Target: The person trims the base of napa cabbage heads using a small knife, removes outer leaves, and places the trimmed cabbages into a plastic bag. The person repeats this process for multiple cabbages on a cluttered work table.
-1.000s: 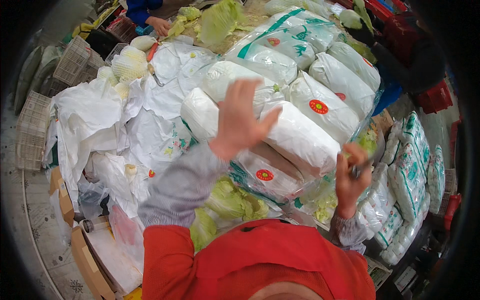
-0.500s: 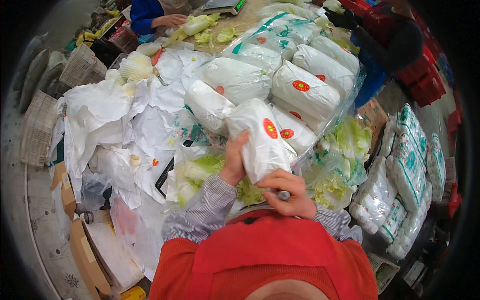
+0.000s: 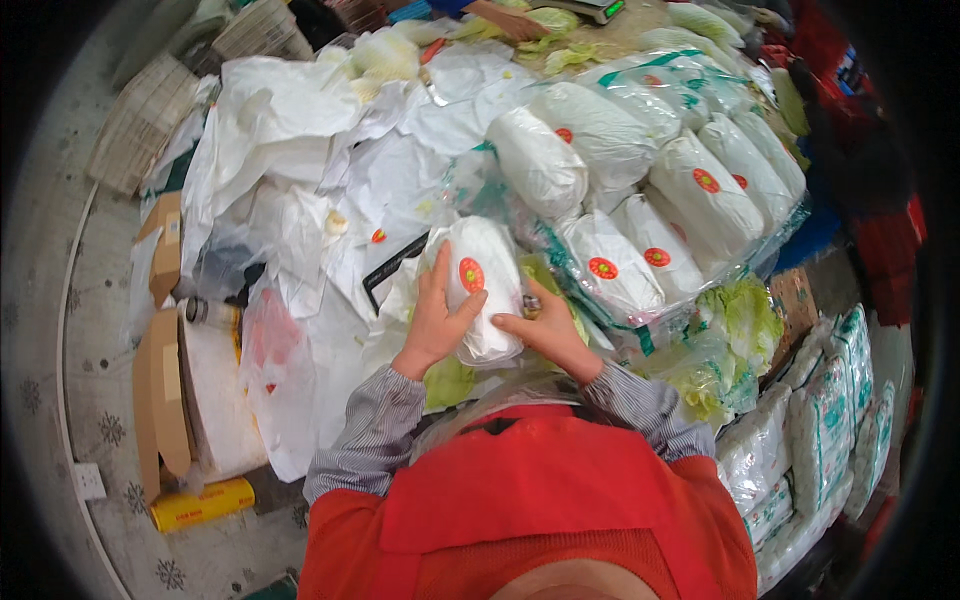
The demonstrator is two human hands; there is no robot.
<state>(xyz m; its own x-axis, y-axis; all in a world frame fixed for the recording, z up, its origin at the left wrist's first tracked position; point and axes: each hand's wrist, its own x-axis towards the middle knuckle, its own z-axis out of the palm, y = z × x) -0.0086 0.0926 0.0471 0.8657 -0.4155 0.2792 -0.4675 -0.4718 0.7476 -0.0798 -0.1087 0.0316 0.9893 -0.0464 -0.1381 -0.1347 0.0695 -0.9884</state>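
Note:
Between my hands is a white wrapped bundle (image 3: 475, 305) with a round red sticker, held over loose cabbage leaves and paper in front of my body. My left hand (image 3: 435, 322) grips its left side, thumb on the front. My right hand (image 3: 540, 335) presses its right side and also has a small metal object (image 3: 531, 302) in its fingers, mostly hidden. Just beyond lies a large clear bag (image 3: 638, 316) with several more white wrapped bundles (image 3: 705, 205), most with red stickers. Loose leaves (image 3: 735, 350) lie to the right of my hands.
White paper sheets (image 3: 270, 110) cover the left of the table. Cartons (image 3: 160, 410), a yellow roll (image 3: 203, 504) and crates (image 3: 135, 125) stand at left. Stacked packed bags (image 3: 830, 430) are at right. A co-worker's hand (image 3: 515, 22) is across the table, near a scale (image 3: 590, 8); another person (image 3: 850, 160) is at right.
My hands took a wrapped bundle from the bagged group and have brought it left, turning it upright between them. The view has shifted, showing more floor at left.

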